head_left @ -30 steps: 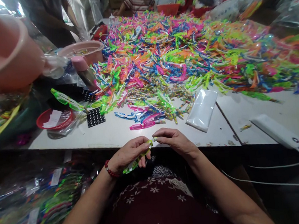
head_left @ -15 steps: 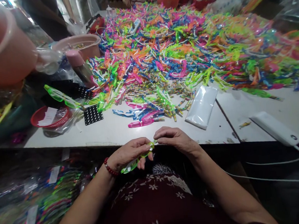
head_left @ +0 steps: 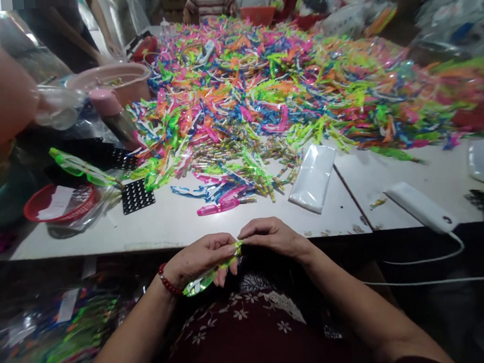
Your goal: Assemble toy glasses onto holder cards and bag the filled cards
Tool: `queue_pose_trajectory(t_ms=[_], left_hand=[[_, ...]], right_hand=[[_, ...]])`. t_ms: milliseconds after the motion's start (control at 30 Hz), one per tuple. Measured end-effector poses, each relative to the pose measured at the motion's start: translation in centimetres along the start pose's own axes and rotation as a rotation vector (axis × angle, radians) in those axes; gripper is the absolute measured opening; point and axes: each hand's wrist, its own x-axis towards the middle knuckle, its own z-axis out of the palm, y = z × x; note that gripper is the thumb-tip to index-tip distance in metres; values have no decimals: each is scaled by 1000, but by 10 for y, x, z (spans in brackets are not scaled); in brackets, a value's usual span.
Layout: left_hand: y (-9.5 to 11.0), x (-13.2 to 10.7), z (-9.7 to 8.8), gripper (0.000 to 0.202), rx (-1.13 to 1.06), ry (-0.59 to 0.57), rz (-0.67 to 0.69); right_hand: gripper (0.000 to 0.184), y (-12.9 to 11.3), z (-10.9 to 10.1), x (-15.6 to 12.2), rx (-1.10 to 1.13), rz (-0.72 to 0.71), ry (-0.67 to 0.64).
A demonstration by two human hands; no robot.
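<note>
My left hand (head_left: 208,258) is closed around a pair of bright green plastic toy glasses (head_left: 200,284), just in front of the table edge. The lens part hangs below the palm. My right hand (head_left: 272,236) pinches the yellow-green end of the glasses, its fingertips meeting my left thumb. Any small piece between those fingertips is too hidden to make out. Beyond my hands, a pink pair of glasses (head_left: 219,207) with a patterned tip lies on the white table (head_left: 165,228). Short patterned tubes (head_left: 239,148) are heaped behind it.
A large heap of coloured plastic glasses (head_left: 259,84) covers the far table. At left are a red basket (head_left: 59,217), a black dotted card (head_left: 138,196), a flask (head_left: 111,111) and pink tubs (head_left: 135,80). A white packet (head_left: 313,178) and a corded white device (head_left: 418,208) lie right. Two people stand beyond.
The view has shifted, so the table and my hands appear further left and slightly lower. Both hands keep hold of the green glasses, fingertips still together at their end.
</note>
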Motion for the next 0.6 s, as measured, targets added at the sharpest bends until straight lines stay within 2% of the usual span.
queue_pose_trajectory(t_ms=[67,100,200,267,367,400,500,533,600], left_hand=[[8,5,-9,47,-53,117,51],[12,7,-16,51,-93,207,91],[19,10,-46,56,-158,553,235],[17,10,-68,52,-70,753,304],[12,9,-99,39,262,995,367],[12,9,-108,33,427,1075,373],[18,12,-132,18,860,1255,356],[23,14,-139,18,951,1261,350],[33,20,-150,24,1058,1200,352]], right_hand=[[25,9,-11,5,82,23,122],[27,14,-20,10,115,15,227],[36,25,-52,25,127,-74,557],[39,29,-78,36,1,-125,671],[38,31,-117,52,-452,-118,806],[36,31,-128,57,-642,-74,833],[36,30,-153,74,-1154,210,743],[37,28,-158,80,-1256,283,705],[38,25,-162,91,-1358,360,658]])
